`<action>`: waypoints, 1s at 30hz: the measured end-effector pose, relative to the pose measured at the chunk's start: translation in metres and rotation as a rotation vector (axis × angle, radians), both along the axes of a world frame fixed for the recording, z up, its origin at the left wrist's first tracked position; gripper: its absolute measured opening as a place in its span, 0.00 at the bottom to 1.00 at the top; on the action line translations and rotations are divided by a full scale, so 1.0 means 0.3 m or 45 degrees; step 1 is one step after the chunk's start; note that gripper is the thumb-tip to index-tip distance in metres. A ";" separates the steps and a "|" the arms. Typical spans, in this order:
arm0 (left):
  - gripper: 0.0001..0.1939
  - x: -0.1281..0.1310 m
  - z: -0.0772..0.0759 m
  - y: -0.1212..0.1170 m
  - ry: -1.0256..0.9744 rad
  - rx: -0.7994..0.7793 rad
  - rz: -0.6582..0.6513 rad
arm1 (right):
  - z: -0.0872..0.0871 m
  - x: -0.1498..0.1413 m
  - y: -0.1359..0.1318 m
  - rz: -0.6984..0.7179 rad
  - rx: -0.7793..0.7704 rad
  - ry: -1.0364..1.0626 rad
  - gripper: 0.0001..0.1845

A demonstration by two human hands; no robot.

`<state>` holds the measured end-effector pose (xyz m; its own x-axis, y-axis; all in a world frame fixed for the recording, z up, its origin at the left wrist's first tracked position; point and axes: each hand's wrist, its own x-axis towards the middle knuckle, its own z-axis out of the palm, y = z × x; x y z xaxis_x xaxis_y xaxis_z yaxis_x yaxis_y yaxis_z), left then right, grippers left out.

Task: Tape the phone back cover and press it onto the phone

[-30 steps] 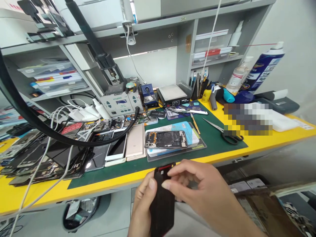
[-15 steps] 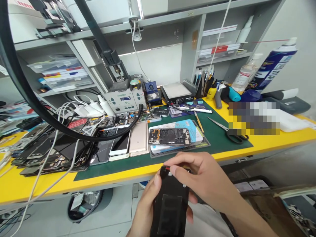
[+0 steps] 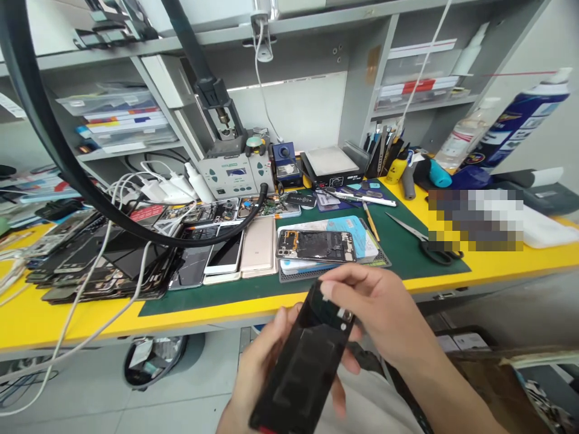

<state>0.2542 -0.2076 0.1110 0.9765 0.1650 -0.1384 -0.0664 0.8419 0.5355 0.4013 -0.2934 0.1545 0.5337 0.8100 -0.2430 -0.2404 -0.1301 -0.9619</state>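
Both my hands hold a black phone back cover [image 3: 303, 361] in front of the bench edge, its inner side up and its top tilted to the upper right. My left hand [image 3: 257, 367] cups it from below and the left. My right hand [image 3: 380, 313] pinches its top end, thumb pressed on the inner face near the camera hole. Just beyond on the green mat [image 3: 407, 253] lies an opened phone [image 3: 314, 244] with its insides showing, resting on a blue-and-white sheet.
Several phones and stripped phone frames [image 3: 104, 265] crowd the left of the yellow bench [image 3: 67, 319]. A hot-air station [image 3: 230, 175], white cables [image 3: 81, 295], scissors [image 3: 425, 241], tweezers, bottles and a spray can [image 3: 520, 120] stand further back. A waste bin [image 3: 154, 364] sits under the bench.
The back cover has tipped so its top points up and right, and my right hand's pinch has shifted with it. My view has moved slightly left and down.
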 end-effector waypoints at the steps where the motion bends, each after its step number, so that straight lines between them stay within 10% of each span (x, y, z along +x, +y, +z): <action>1: 0.30 0.004 -0.001 0.004 -0.061 -0.031 -0.002 | -0.005 0.009 0.003 -0.072 0.027 -0.011 0.13; 14: 0.31 0.020 0.017 0.025 0.061 -0.061 -0.111 | 0.033 0.062 0.070 -0.189 0.111 -0.241 0.16; 21: 0.31 0.047 0.112 0.067 0.008 0.076 0.566 | 0.067 -0.002 0.033 -0.427 0.320 -1.307 0.04; 25: 0.30 0.055 0.137 0.074 -0.019 0.096 0.817 | 0.044 -0.111 -0.018 0.137 0.376 -1.302 0.08; 30: 0.30 0.065 0.147 0.042 0.048 -0.002 0.831 | -0.019 -0.176 0.018 0.069 0.580 -1.247 0.09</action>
